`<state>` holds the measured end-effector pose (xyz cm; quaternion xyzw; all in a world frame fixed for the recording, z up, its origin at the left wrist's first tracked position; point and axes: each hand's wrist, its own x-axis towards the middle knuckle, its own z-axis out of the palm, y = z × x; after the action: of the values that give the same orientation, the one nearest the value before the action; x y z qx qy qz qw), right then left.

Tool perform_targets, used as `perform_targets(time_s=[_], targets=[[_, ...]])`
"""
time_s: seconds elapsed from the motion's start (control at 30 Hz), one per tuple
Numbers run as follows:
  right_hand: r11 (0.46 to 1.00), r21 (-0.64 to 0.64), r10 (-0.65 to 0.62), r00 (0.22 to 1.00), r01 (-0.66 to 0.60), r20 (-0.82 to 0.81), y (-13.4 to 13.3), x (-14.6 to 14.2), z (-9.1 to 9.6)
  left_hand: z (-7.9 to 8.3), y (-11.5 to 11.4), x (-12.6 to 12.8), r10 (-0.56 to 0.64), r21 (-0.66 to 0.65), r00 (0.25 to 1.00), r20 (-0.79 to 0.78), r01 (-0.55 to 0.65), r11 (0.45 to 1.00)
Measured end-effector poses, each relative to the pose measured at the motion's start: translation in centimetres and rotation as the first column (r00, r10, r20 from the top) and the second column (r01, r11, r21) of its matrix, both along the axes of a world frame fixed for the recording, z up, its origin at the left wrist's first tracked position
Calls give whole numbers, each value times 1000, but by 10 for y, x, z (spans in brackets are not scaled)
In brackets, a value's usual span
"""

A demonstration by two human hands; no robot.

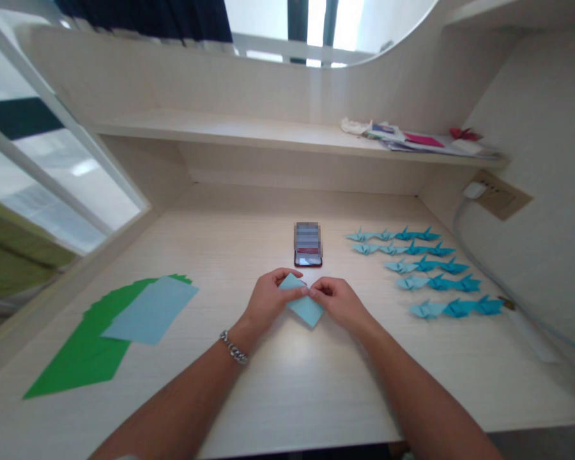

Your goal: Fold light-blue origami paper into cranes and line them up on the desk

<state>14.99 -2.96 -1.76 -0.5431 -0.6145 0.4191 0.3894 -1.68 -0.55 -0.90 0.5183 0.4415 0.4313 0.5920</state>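
Observation:
A small folded piece of light blue paper (305, 306) lies at the middle of the pale wooden desk (287, 377). My left hand (268, 299), with a metal bracelet on its wrist, pinches the paper's upper left part. My right hand (339, 300) pinches it from the right, fingertips meeting the left hand's at the paper's top fold. Both hands are closed on the paper. A phone (308, 246) lies flat just beyond the hands.
Several blue paper cranes (429, 271) stand in rows at the right. A light blue sheet (151, 310) tops a fan of green sheets (81, 358) at the left. A shelf (278, 134) behind holds papers (412, 140). A cable (483, 268) runs from a wall socket (501, 195).

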Motion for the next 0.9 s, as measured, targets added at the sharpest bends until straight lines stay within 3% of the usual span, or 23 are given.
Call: perform_targets(time_s=[0.13,0.37,0.43,0.57,0.67,0.9], targets=[[999,7,54,998,-54,36,-2,3,4,-1,3,-3,0,2,1000,-21,0,1000],[999,-22,40,997,-39,66,0,8,5,-5,21,-17,220,-30,966,136,-218,976],[999,-22,38,997,-37,69,0,8,4,-4,19,-16,157,-32,979,127,-154,988],[998,-31,51,995,-49,87,1,10,4,-3,10,-8,-60,37,994,-89,64,997],[999,-28,31,996,-29,82,0,10,5,-3,5,-5,-67,92,983,-173,84,992],[1000,3,-30,992,30,127,-2,2,9,-3,0,1,-110,123,974,-198,137,983]])
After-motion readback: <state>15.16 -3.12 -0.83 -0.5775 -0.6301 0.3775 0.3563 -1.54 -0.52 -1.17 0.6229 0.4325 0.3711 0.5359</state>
